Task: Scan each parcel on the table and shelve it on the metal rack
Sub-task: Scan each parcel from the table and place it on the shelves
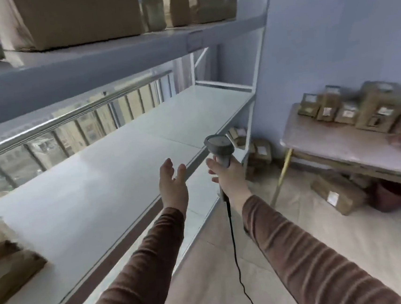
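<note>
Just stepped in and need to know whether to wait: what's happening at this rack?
A person is shelving parcels. The right hand grips a corded barcode scanner, while the left hand is open and empty above the middle shelf of the metal rack. That shelf is mostly bare, with brown parcels at its left end and boxes on the shelf above. A cluster of labelled parcels waits on the table to the right.
</note>
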The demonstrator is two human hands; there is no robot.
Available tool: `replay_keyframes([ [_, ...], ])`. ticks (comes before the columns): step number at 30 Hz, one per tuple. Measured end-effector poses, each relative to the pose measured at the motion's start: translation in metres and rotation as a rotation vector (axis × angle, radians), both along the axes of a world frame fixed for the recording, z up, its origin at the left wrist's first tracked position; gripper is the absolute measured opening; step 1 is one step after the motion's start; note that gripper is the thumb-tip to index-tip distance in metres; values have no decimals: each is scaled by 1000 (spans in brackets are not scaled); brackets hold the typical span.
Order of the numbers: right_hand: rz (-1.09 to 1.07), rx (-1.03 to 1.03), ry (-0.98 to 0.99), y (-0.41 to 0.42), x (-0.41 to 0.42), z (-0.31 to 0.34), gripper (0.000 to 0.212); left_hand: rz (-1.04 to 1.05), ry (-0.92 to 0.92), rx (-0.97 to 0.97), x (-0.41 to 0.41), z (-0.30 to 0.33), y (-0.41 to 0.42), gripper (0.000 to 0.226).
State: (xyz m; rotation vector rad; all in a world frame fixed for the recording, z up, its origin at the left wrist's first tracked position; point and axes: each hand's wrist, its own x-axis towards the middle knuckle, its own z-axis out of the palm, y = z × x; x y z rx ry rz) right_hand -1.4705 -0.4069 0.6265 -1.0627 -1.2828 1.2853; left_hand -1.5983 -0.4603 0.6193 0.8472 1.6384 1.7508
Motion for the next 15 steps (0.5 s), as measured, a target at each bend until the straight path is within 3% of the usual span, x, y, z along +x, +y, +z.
replay_keyframes([
  [3, -166, -32, 23, 21, 72, -2, 21, -141, -5, -22, 65, -4, 39, 47],
  [9, -429, -43, 58, 61, 216, -2, 9, -402, 47, -57, 201, -11, 112, 42],
  [15, -621, -31, 50, 111, 381, 1, 10, -595, 47, -97, 359, -8, 185, 41],
])
